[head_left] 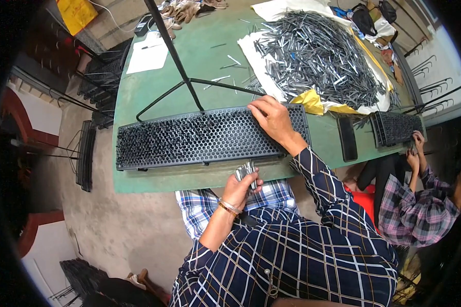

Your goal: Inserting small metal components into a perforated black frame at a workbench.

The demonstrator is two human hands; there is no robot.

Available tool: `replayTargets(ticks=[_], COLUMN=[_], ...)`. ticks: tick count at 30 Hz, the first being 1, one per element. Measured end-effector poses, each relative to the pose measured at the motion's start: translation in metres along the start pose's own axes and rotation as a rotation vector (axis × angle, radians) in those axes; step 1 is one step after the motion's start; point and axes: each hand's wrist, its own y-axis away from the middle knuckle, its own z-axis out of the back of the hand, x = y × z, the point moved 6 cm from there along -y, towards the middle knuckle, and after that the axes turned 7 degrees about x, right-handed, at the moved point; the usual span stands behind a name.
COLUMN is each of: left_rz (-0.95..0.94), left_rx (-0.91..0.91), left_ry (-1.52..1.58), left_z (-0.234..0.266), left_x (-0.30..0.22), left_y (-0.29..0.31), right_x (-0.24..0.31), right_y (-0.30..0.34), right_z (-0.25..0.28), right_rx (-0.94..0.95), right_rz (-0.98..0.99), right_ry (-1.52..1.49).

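Hands: left hand (239, 188) around metal pins (247, 171); right hand (271, 118) on honeycomb grille (189, 138)

Matt black perforated grille (200, 137); dull grey metal pins (320, 59) on white cloth (251, 48); worn, matt green bench (153, 97); checked cloth sleeve (325, 189).

Even, soft daylight; shadows faint. Focus sharp at centre. Strong fisheye bending curves the surface (153, 92) edges; a black vignette fills the corners.
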Motion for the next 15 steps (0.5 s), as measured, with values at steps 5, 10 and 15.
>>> replayTargets(ticks=[5, 10, 15], left_rz=[-0.022, -0.029, -0.036], left_rx=[0.045, 0.045, 0.016], left_ry=[-0.016, -0.001, 0.085], left_z=[-0.002, 0.0, 0.003], left_x=[0.0, 0.001, -0.004], left_y=[0.0, 0.0, 0.0], right_x=[-0.001, -0.005, -0.008], right_y=[0.003, 0.005, 0.013], right_z=[-0.004, -0.004, 0.015], right_rx=[0.017, 0.044, 0.068], right_rz=[-0.003, -0.04, -0.235], right_ry=[0.045, 0.005, -0.122])
